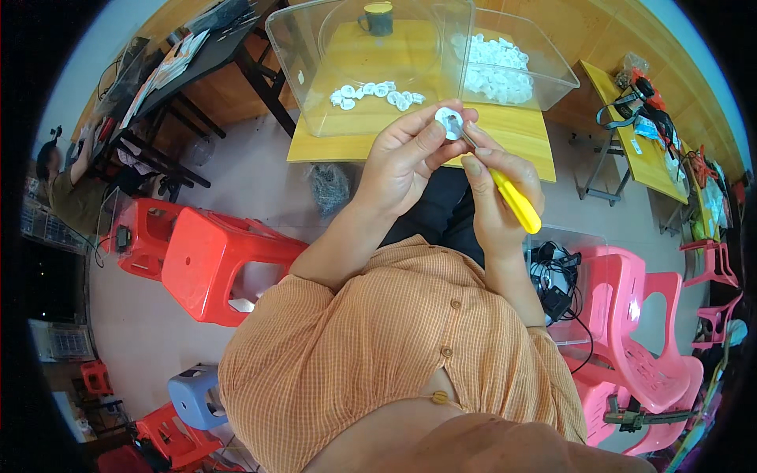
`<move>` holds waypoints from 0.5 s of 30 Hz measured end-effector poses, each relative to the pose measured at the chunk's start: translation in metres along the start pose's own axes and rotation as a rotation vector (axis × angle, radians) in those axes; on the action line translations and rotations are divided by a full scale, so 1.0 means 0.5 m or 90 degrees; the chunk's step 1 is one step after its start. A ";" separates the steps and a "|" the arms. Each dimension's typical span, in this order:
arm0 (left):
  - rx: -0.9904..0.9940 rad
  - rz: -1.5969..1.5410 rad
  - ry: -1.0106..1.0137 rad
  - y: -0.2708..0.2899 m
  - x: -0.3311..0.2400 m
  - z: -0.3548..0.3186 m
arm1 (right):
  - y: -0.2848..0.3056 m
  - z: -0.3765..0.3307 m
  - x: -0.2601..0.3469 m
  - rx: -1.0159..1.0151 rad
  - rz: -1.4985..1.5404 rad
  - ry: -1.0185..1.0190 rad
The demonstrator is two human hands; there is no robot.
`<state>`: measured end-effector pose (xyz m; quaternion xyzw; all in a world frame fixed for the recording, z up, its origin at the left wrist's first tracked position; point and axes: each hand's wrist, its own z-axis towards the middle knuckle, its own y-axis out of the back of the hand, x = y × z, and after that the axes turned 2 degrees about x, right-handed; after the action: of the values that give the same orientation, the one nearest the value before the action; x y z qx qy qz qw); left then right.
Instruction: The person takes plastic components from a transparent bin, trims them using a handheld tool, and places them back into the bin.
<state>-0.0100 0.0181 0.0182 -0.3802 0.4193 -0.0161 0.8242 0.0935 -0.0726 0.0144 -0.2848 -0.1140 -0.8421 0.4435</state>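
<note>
Pinched between the thumb and fingers of my left hand [394,165] is a small round white plastic piece [448,120] with a greyish hollow centre. My right hand [502,185] is closed around a tool with a bright yellow handle [518,206]. Its thin metal shaft reaches the white piece; the tip is too small to make out. Both hands are raised over the near edge of the yellow table [520,146]. Several similar white pieces [394,94] lie in a loose row by the large clear plastic box [311,79] beyond my hands.
A clear bin [560,79] at the back right holds a heap of white pieces [498,71]. A dark mug [378,22] stands at the back. Red stools [201,264] are on my left, pink chairs [631,331] and a box of black cables [554,280] on my right. Another person sits far left.
</note>
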 end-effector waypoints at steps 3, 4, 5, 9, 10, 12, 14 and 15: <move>0.016 0.024 -0.008 0.010 0.001 0.001 | -0.003 0.003 0.000 0.023 -0.045 0.041; 0.016 0.024 -0.008 0.011 0.000 0.001 | -0.004 0.003 0.000 0.033 -0.067 0.064; 0.020 0.023 -0.007 0.013 -0.001 0.001 | -0.004 0.003 -0.001 0.033 -0.067 0.064; 0.007 0.007 0.003 0.003 -0.009 -0.001 | -0.007 -0.002 -0.008 0.040 -0.081 0.099; 0.007 0.007 0.001 0.003 -0.008 -0.001 | -0.009 -0.003 -0.009 0.025 -0.052 0.088; 0.008 0.019 -0.011 0.004 -0.004 -0.002 | -0.011 -0.005 -0.001 0.018 -0.037 0.067; 0.016 0.025 -0.019 0.006 -0.004 -0.003 | -0.016 -0.008 0.002 0.011 -0.022 0.047; 0.024 0.032 -0.023 0.007 -0.003 -0.004 | -0.019 -0.013 -0.001 -0.015 0.030 0.014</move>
<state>-0.0133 0.0199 0.0165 -0.3538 0.4132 0.0036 0.8391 0.0834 -0.0696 0.0096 -0.2835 -0.0930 -0.8357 0.4610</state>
